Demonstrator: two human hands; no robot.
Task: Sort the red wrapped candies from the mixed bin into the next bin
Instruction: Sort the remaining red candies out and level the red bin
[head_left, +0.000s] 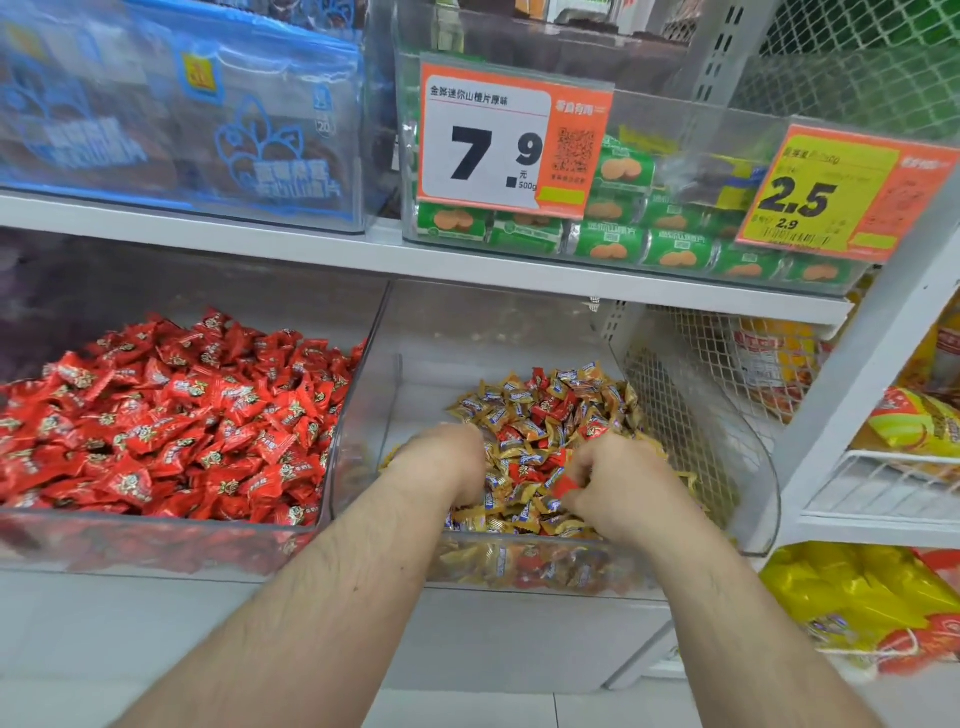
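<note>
candies in crinkly wrappers should be light, slick and loose, best pinched by a twisted end. red candies (545, 405) lie scattered among gold ones in the mixed bin (753, 467). right hand (618, 483) pinches a red candy (563, 486); left hand (447, 462) digs in the heap, fingers hidden, so its grip cannot be told. red bin (156, 540) sits just left, the clear dividing wall (358, 415) between them.

Open tops of both clear plastic bins (571, 558) give access from the near side. The white shelf board (415, 265) overhangs above; the clear divider wall (358, 395) separates them; white wire mesh (675, 395) blocks the right.
</note>
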